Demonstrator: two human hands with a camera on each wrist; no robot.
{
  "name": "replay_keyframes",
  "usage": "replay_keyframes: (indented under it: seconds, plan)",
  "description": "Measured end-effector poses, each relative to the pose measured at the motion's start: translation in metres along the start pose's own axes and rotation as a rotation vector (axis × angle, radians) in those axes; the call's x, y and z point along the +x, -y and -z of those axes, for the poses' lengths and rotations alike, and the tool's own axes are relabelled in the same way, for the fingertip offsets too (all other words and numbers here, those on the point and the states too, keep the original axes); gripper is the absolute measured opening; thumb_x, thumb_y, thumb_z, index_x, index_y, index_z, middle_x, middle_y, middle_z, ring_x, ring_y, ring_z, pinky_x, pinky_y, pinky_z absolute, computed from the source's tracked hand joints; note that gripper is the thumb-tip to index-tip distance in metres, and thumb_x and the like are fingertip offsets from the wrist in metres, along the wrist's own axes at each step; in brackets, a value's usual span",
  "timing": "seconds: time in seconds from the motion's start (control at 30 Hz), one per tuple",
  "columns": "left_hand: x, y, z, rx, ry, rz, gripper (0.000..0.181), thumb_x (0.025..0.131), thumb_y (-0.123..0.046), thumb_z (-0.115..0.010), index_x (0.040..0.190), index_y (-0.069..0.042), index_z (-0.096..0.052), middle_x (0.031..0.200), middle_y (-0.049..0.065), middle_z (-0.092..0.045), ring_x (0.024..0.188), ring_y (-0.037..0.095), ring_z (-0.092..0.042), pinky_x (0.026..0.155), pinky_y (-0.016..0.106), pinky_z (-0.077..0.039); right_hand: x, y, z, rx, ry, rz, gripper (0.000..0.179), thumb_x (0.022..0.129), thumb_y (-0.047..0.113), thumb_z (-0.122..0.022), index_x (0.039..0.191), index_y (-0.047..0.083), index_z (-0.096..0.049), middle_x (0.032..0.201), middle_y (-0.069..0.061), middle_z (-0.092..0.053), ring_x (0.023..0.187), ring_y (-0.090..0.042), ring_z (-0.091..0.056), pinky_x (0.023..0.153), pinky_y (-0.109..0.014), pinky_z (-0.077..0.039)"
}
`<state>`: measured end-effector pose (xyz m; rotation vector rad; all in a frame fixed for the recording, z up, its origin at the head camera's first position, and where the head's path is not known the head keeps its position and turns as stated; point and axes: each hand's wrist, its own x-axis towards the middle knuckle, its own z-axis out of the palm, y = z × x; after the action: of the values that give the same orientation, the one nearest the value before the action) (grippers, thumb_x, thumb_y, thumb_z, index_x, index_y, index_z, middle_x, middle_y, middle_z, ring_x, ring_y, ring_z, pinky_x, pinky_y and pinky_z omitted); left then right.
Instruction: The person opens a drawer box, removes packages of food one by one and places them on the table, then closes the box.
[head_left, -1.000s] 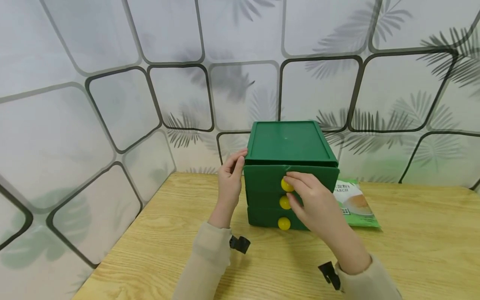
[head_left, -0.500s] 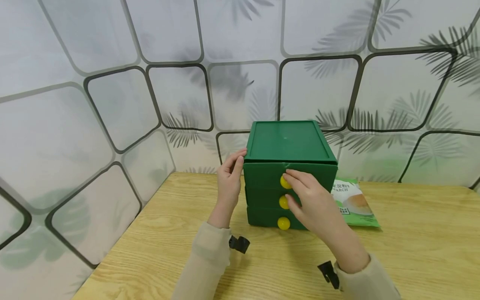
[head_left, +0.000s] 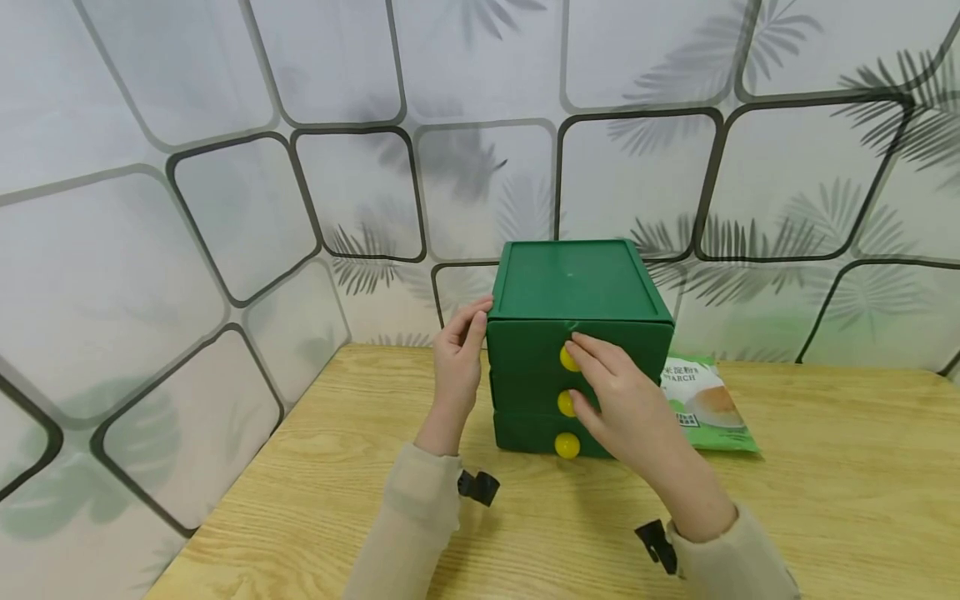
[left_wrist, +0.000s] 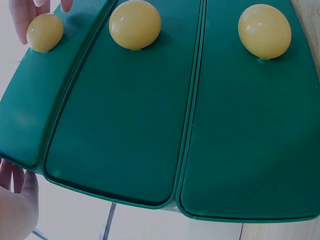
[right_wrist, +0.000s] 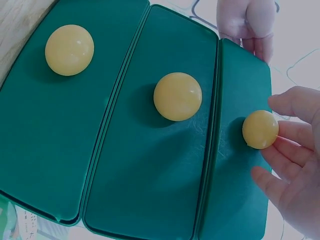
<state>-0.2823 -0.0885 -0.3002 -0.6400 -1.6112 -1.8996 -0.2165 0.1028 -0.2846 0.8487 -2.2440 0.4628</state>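
A small green cabinet of three stacked drawers, each with a round yellow knob, stands on the table. My left hand rests against its upper left side, fingers fairly straight at the top edge. At the top drawer's front, my right hand has its fingertips at the top knob. These fingers look extended rather than wrapped round it. Below are the middle knob and the bottom knob. All three drawer fronts sit about flush in the head view. The drawers' insides are hidden.
A green and white starch packet lies right of the cabinet, partly behind it. The wooden table ends at a patterned curtain-like backdrop. Black wrist mounts stick out from both sleeves.
The top drawer has slid in, its dark gap under the cabinet top closing up, with my right fingers following at its knob. My left hand stays at the side.
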Motion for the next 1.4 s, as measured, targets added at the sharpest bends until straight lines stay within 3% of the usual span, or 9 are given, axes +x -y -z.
replay_keyframes:
  seconds: [0.8, 1.13, 1.4]
  plan:
    - [0.002, 0.000, 0.000, 0.009, -0.001, -0.004, 0.029, 0.093, -0.011, -0.047, 0.111, 0.010, -0.056, 0.116, 0.018, -0.054, 0.109, 0.020, -0.049, 0.093, 0.032, -0.038, -0.001, -0.002, -0.001, -0.006, -0.017, 0.003, 0.050, 0.071, 0.004, -0.071, 0.117, -0.006, -0.054, 0.121, -0.018, -0.049, 0.109, -0.029, -0.047, 0.082, -0.040, -0.046]
    - [0.000, -0.001, 0.000, 0.010, -0.003, 0.013, 0.030, 0.093, -0.013, -0.047, 0.112, 0.009, -0.056, 0.117, 0.017, -0.053, 0.110, 0.019, -0.048, 0.093, 0.032, -0.038, -0.002, 0.005, 0.004, 0.014, -0.132, 0.097, 0.041, 0.066, -0.001, -0.073, 0.104, -0.006, -0.061, 0.107, -0.016, -0.058, 0.097, -0.028, -0.055, 0.071, -0.035, -0.050]
    - [0.000, 0.000, 0.000, 0.018, -0.001, 0.019, 0.029, 0.093, -0.012, -0.046, 0.112, 0.008, -0.056, 0.117, 0.017, -0.054, 0.110, 0.020, -0.048, 0.093, 0.032, -0.038, -0.007, 0.009, 0.007, 0.008, -0.102, 0.125, 0.036, 0.064, 0.002, -0.076, 0.097, -0.004, -0.064, 0.099, -0.013, -0.060, 0.090, -0.025, -0.057, 0.066, -0.032, -0.051]
